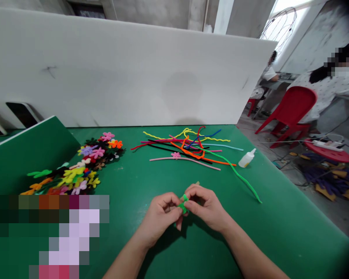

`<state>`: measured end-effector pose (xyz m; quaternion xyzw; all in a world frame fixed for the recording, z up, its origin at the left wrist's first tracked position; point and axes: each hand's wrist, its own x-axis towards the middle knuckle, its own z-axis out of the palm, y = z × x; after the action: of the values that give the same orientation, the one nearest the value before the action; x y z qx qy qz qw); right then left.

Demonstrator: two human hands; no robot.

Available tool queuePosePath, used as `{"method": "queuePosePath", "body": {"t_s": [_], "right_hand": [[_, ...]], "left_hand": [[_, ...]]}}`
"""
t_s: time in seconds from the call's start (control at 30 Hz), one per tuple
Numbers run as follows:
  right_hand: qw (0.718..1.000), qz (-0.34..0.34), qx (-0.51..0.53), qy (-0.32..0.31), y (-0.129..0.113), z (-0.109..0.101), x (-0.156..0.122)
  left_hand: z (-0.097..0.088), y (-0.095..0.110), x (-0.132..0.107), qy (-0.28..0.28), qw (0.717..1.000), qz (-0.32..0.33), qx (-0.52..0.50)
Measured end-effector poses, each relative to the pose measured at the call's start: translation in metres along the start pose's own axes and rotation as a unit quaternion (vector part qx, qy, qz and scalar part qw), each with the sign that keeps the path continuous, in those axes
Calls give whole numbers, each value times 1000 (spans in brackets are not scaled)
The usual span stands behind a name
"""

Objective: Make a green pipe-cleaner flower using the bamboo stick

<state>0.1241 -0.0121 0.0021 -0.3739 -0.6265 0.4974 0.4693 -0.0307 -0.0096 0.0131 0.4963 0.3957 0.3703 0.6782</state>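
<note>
Near the middle of the table, my left hand [163, 212] and my right hand [206, 206] meet, closed in pinches. Between their fingertips is a small green pipe cleaner flower [182, 208], partly hidden by the thumbs. A light-coloured tip sticks up behind my right fingers; I cannot tell what it is. Beyond the hands lie loose pipe cleaners in several colours, among them a long green pipe cleaner [244, 180] and a pale pink pipe cleaner [189, 158]. A pink flower [176, 155] rests by the pale pink one.
A small white squeeze bottle [247, 158] lies tilted at right. Many colourful fuzzy flowers [75, 175] are heaped at left beside a green board [31, 151]. A white panel [128, 77] closes off the back. Past the table's right edge, a person sits on a red chair [296, 106].
</note>
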Motion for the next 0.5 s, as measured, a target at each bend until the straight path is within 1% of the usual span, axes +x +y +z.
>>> {"method": "queuePosePath", "body": {"t_s": [0.13, 0.23, 0.4, 0.5], "right_hand": [[1000, -5, -9, 8, -1, 2, 0], [1000, -15, -25, 10, -2, 2, 1], [999, -9, -50, 14, 0, 3, 1], [1000, 0, -20, 24, 0, 5, 0]], "left_hand": [[0, -4, 0, -24, 997, -18, -72], [1, -6, 1, -26, 996, -26, -84], [2, -5, 2, -13, 995, -27, -93], [3, -7, 2, -19, 991, -34, -129]]}}
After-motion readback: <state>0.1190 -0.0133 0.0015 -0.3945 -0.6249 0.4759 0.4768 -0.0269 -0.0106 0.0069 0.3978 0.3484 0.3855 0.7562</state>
